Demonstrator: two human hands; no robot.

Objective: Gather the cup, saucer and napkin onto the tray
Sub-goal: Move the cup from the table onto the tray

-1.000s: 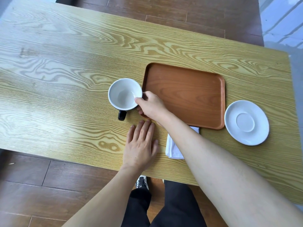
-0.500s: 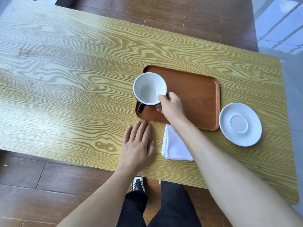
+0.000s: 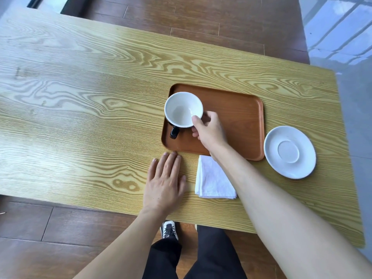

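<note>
Dark brown floor boards are seen all around a long yellow wooden worktop (image 3: 80, 109) with wavy grain. On it, a flat reddish-brown wooden tray (image 3: 241, 119) with round corners is set near the middle. A round cup (image 3: 183, 109), white inside and black outside with a black handle, is held over the left end of the tray, close to its left rim. It cannot be told if the cup's bottom is touching the tray yet.

The cup's near right rim is pinched by the right hand (image 3: 211, 131), with the thumb over the edge and the other fingers (image 3: 196, 134) curled under it. The left hand (image 3: 164, 184) is laid flat on the worktop, fingers together, with nothing held, just near the tray's near-left corner.

A round white saucer (image 3: 289, 152) is left on the worktop, just right of the tray. A folded white cloth napkin (image 3: 213, 182) is lying near the tray's near edge, partly hidden under the right arm.

Some things could go wrong. The cup is only gripped at one side of its rim, so it could tip or slip if it is let go too soon. It is very close to the tray's left rim, so it could be set down crooked on that edge. The napkin could be dragged by the arm when the hand is pulled away.
</note>
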